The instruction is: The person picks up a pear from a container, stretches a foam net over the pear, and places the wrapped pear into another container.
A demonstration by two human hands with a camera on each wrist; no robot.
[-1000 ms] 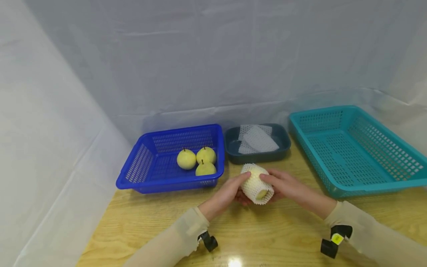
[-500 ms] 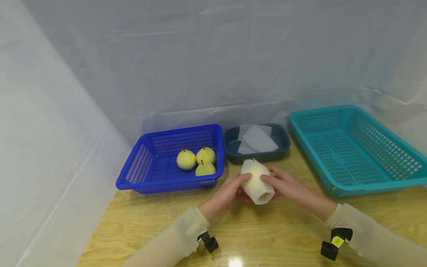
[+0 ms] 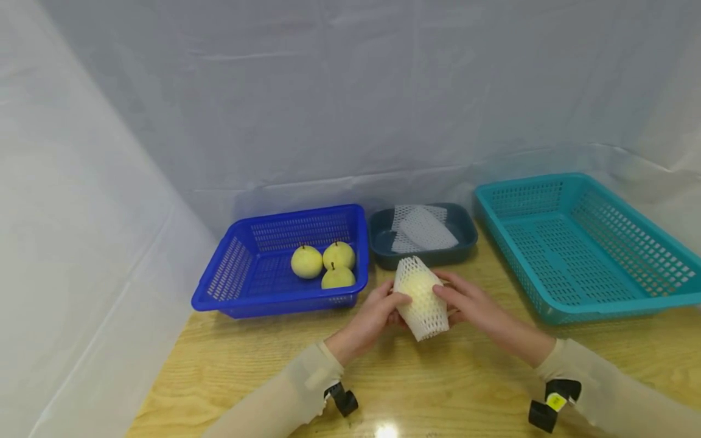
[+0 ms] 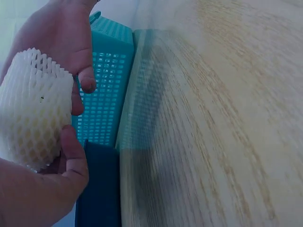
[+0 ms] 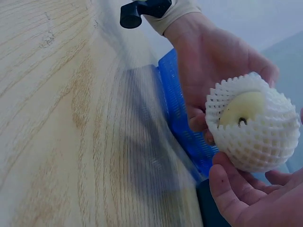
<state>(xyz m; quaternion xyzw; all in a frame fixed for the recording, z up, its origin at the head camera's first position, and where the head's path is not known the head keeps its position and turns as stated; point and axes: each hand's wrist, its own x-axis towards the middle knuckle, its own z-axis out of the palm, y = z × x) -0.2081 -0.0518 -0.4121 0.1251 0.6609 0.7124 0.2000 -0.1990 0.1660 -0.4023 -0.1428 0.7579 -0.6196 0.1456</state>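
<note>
A yellow pear (image 5: 246,105) sits inside a white foam net sleeve (image 3: 423,301), held between both hands over the table in the head view. My left hand (image 3: 373,315) grips its left side, thumb on the front of the net. On the right side, my right hand (image 3: 472,304) holds it with thumb and fingers around the net. The net covers the pear's middle and narrows beyond it at both ends. Through the open end in the right wrist view, bare skin and a dark stem show. Fingers behind the fruit are partly hidden in the head view.
A blue basket (image 3: 219,295) with 3 pears (image 3: 306,262) stands at left. Behind the hands, a dark teal tray (image 3: 386,258) holds foam nets (image 3: 427,229). A turquoise basket (image 3: 580,310) stands at right on the wooden table (image 3: 263,365).
The net's near opening has tipped downward, so the pear's end no longer shows there. Its far end stands higher. Both hands have shifted their thumbs slightly and keep their hold.
</note>
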